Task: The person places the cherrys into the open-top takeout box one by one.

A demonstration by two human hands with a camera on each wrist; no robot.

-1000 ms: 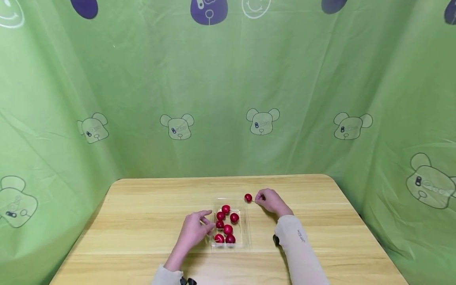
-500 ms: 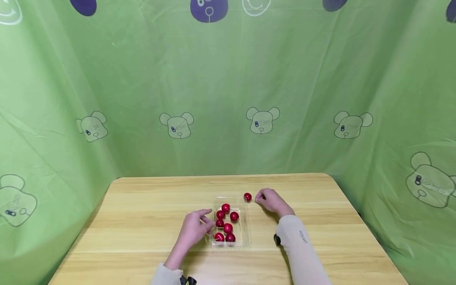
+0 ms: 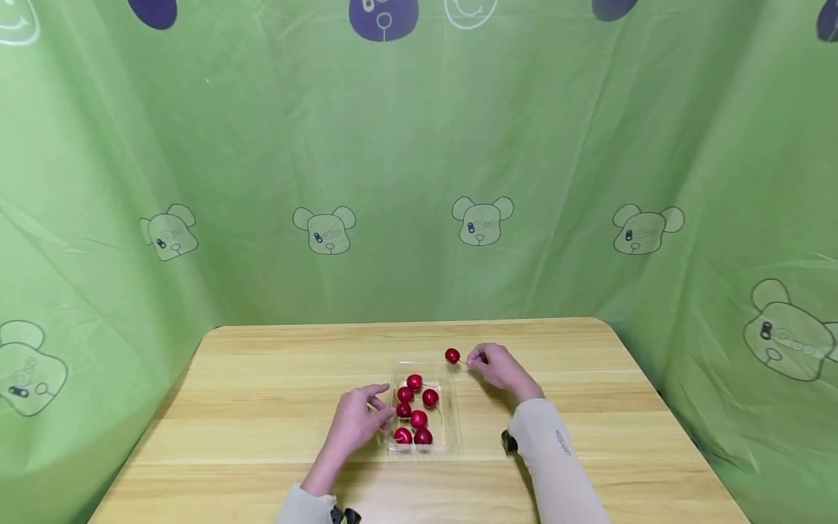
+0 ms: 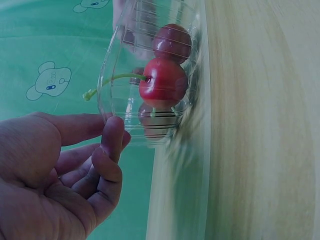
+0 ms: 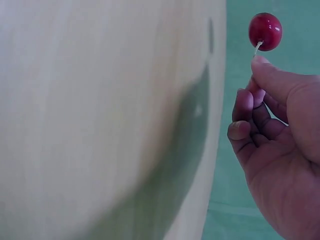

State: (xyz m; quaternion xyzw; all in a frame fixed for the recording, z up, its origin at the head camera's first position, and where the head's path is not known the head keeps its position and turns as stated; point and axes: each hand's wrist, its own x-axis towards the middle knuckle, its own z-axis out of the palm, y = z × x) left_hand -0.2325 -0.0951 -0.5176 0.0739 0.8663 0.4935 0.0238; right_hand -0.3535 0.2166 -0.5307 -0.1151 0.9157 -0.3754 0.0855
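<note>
My right hand point(image 3: 499, 367) pinches a red cherry point(image 3: 452, 356) by its thin stem, beyond the back right corner of a clear plastic box. In the right wrist view the cherry point(image 5: 265, 31) hangs off the fingertips, apart from the table. At the box's left side my left hand point(image 3: 356, 418) pinches the rim between thumb and fingers. Several cherries lie in the clear plastic box point(image 3: 448, 440), mostly along its left half. The left wrist view shows one bright cherry point(image 4: 163, 82) through the box wall, its green stem sticking out over the rim.
The box stands on a light wooden table point(image 3: 262, 407). A green curtain point(image 3: 406, 291) printed with bear heads surrounds the table at the back and both sides.
My right hand has lifted the cherry slightly and shifted it a little to the left and back. The left hand and the box have stayed in place.
</note>
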